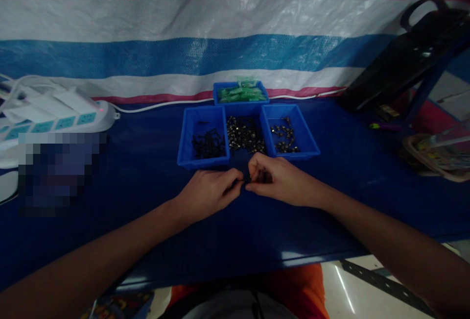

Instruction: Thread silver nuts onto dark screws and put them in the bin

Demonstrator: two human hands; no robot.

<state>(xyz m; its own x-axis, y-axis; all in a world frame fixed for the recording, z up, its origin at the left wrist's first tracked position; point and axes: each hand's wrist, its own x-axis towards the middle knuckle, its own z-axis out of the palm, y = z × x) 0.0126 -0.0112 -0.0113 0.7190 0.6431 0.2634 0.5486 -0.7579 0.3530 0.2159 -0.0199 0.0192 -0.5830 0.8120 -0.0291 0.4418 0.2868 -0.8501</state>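
My left hand [213, 189] and my right hand [277, 179] meet just in front of the blue bins, fingertips pinched close together. Between them is a small dark part [246, 180], too small to name, which both hands appear to grip. Behind the left hand stands a blue bin [183, 137] with many small black pieces [209, 143]. The middle bin holds a pile of small shiny metal parts [245, 133], its front partly hidden by my hands. In the right bin [306, 137] lie fewer small metal parts [284, 135].
A small blue bin of green packets [242, 93] stands at the back. At left is a white power strip [105, 115] with plugs and cables. A black bottle [407, 54] and a woven basket [436, 159] stand at right. Striped plastic sheeting [198, 54] hangs behind the blue-covered table [147, 162].
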